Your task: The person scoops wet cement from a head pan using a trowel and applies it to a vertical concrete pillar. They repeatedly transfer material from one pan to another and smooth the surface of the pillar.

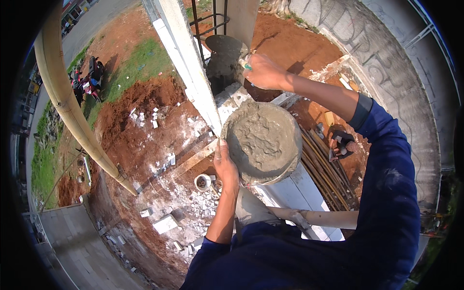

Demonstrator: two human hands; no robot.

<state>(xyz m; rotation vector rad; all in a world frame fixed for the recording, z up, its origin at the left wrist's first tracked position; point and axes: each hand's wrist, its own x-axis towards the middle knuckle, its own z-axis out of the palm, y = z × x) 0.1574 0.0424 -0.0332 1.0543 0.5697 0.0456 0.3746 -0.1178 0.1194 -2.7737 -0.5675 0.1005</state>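
A round bucket of wet grey mortar sits in front of me at the top of the white block wall. My left hand is closed on the left side of its rim. My right hand is wrapped around the pale, green-marked handle of a trowel. Its broad grey blade is held beyond the bucket, beside upright steel rebar and a white-edged upright. Whether mortar lies on the blade, I cannot tell.
I am high above red soil strewn with broken white blocks. A bamboo pole rises at left, and another horizontal pole crosses near me. Below right, a person is beside stacked long poles. Motorbikes stand far left.
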